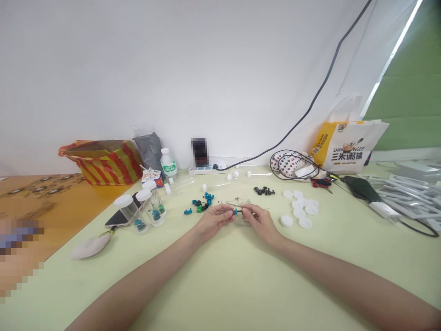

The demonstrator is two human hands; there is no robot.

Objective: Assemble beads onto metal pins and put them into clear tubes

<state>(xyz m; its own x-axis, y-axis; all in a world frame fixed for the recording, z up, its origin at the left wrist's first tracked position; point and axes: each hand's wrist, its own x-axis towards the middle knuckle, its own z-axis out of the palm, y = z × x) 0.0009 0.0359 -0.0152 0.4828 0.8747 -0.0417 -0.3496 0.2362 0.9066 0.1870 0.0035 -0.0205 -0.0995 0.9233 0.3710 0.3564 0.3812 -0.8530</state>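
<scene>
Over the middle of the table, my left hand [214, 221] pinches a small blue part [234, 212] between thumb and fingers. My right hand [262, 222] faces it, its fingertips closed on a small black piece [240, 211] that meets the blue part. Thin wires [237, 202] lie just beyond my fingers. Loose blue parts [208, 196] and green parts [199, 208] lie in a group left of my hands, with one blue part [188, 211] apart. Black parts [264, 190] are gathered beyond my right hand. White round caps [299, 212] lie to its right.
Clear tubes with white lids [123, 201] stand at the left, holding coloured parts, beside a phone [119, 219]. More clear tubes [217, 186] lie farther back. A striped bag [103, 161], a bottle [168, 163], a paper bag [349, 145] and white frames [406, 188] surround the work area.
</scene>
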